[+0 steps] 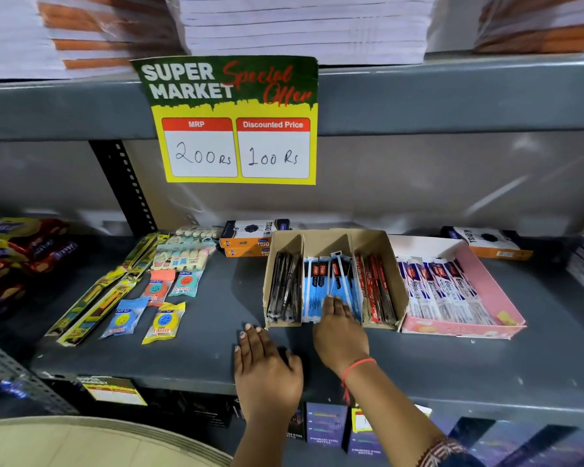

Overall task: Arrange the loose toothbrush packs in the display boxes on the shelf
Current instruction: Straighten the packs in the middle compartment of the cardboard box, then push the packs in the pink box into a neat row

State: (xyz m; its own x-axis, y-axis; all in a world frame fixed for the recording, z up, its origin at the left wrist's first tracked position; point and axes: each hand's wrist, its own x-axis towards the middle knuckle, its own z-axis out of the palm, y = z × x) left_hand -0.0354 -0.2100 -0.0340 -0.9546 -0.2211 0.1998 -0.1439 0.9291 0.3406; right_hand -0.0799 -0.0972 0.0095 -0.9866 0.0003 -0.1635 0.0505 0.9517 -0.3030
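Note:
A brown cardboard display box point(390, 261) stands on the grey shelf with three compartments: black packs point(284, 288) on the left, blue toothbrush packs point(317, 284) in the middle, red packs point(375, 288) on the right. To its right, a pink box point(499, 291) holds white and blue toothbrush packs point(442, 288). My right hand point(339, 335) reaches into the middle compartment, fingertips pressing on the blue packs. Whether it grips one is hidden. My left hand point(263, 362) lies flat on the shelf in front of the brown box, fingers together, holding nothing.
Eraser packets point(164, 321), long yellow packs point(95, 298) and pastel eraser sets point(182, 254) lie on the left of the shelf. Orange and black boxes point(250, 237) stand behind. A yellow price sign point(236, 129) hangs from the upper shelf. Snack bags point(21, 251) sit far left.

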